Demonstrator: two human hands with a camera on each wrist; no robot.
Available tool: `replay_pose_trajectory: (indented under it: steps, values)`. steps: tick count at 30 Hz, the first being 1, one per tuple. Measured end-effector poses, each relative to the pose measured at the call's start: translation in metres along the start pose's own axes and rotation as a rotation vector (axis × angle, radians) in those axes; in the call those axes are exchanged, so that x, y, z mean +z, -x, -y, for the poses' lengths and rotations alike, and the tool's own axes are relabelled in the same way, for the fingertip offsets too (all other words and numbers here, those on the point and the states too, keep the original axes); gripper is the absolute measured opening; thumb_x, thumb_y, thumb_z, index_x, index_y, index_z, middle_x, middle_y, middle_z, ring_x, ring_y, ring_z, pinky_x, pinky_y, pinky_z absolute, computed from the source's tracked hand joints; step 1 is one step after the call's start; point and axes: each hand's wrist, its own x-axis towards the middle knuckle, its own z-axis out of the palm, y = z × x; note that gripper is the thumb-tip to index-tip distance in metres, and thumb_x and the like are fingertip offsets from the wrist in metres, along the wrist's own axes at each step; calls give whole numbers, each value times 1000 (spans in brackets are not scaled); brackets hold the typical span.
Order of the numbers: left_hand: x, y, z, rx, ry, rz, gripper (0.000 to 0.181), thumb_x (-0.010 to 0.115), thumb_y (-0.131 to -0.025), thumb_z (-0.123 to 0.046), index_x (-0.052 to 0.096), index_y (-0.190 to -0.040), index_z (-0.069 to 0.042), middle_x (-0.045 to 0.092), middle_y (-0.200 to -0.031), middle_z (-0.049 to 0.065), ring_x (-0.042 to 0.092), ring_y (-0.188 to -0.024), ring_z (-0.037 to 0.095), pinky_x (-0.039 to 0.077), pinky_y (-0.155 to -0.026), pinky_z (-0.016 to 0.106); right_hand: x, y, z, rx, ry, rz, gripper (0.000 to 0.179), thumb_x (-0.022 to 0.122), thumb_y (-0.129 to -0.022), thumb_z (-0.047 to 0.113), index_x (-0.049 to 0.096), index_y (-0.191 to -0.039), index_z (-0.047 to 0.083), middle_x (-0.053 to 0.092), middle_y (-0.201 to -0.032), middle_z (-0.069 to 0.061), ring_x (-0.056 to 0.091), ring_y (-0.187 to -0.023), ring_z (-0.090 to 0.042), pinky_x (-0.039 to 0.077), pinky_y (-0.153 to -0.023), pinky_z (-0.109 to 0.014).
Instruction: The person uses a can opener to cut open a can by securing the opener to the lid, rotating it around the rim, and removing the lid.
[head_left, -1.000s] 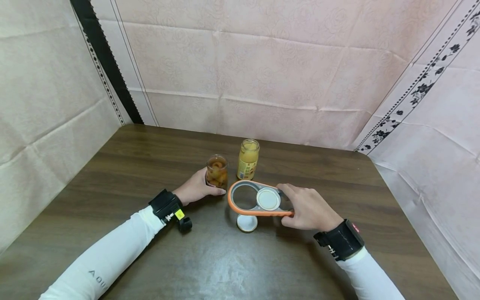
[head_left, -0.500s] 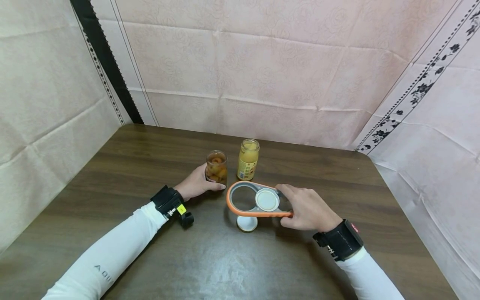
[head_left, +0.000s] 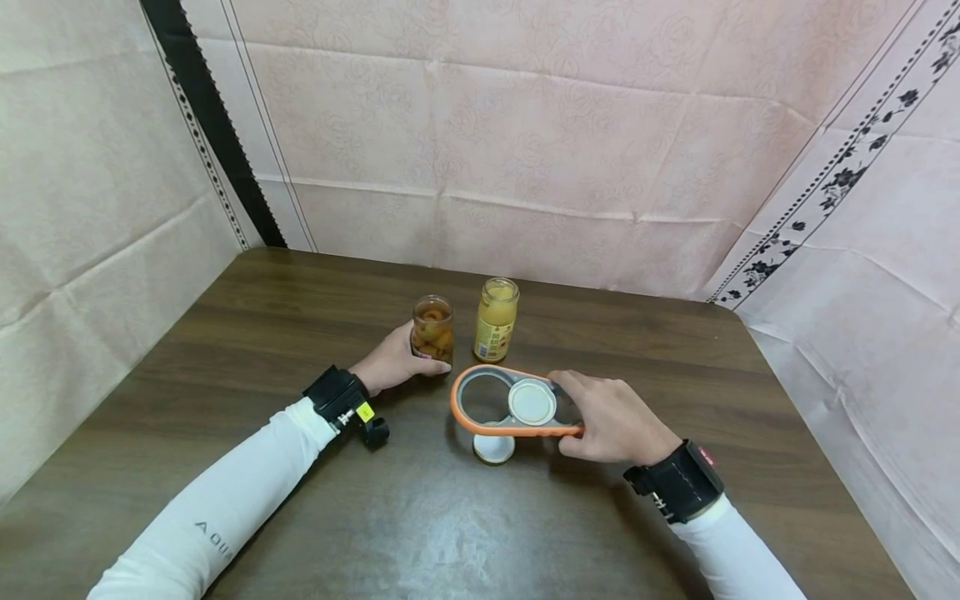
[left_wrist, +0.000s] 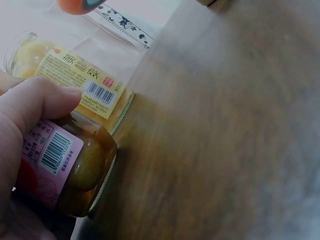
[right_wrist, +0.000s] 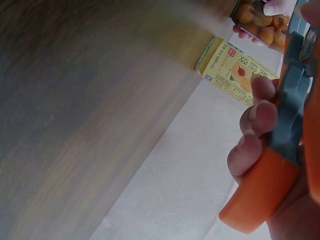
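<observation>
My left hand [head_left: 396,360] grips an uncapped glass jar of brown fruit in liquid [head_left: 432,330], its fingers and thumb round the lower part. A pink label with a barcode shows in the left wrist view. My right hand [head_left: 617,418] holds an orange-and-grey jar opener [head_left: 517,431] by its right end, fingers curled round the handle. Within the opener sits a round whitish lid [head_left: 532,402]. Beneath the opener, a second white lid [head_left: 493,450] lies on the table, partly covered. An uncapped jar with a yellow label [head_left: 496,323] stands just right of the fruit jar.
The dark wood table [head_left: 360,517] carries all of these things. Its far edge meets a pale patterned cloth [head_left: 525,150] that hangs behind. More cloth hangs at the left and right sides.
My left hand has moved the fruit jar a little farther back, to beside the yellow-labelled jar. My right hand with the jar opener has shifted slightly left and nearer.
</observation>
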Motion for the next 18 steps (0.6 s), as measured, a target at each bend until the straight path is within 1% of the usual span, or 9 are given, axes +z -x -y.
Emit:
replay_pose_trajectory:
  steps: [5, 9, 15, 18]
  values:
    - [-1, -5, 3, -4, 7, -1, 72, 85, -84, -26, 45, -142, -12, 60, -135, 13, 59, -119, 28, 50, -101, 43, 1, 0, 0, -8, 7, -5, 78, 80, -63, 37, 57, -132, 11, 72, -111, 1, 52, -72, -5, 49, -62, -25]
    - [-2, -9, 4, -9, 18, -6, 72, 85, -84, -26, 45, -142, -12, 60, -134, 12, 59, -119, 27, 49, -103, 43, 1, 0, 0, -9, 4, -4, 78, 79, -63, 37, 57, -133, 11, 72, -111, 1, 52, -71, -5, 48, -61, -25]
    - [-4, -13, 3, 14, 20, -1, 69, 83, -86, -23, 45, -142, -9, 60, -132, 14, 59, -116, 27, 50, -98, 39, 2, 0, 0, -13, 7, -7, 79, 79, -62, 36, 56, -134, 12, 72, -113, 2, 54, -72, -4, 49, -63, -26]
    - [-6, -15, 3, 16, 25, -4, 69, 83, -85, -22, 46, -141, -10, 61, -131, 14, 60, -114, 26, 50, -95, 37, 1, 0, 1, -11, 3, -6, 78, 79, -63, 36, 56, -134, 12, 72, -112, 2, 52, -70, -5, 48, -62, -25]
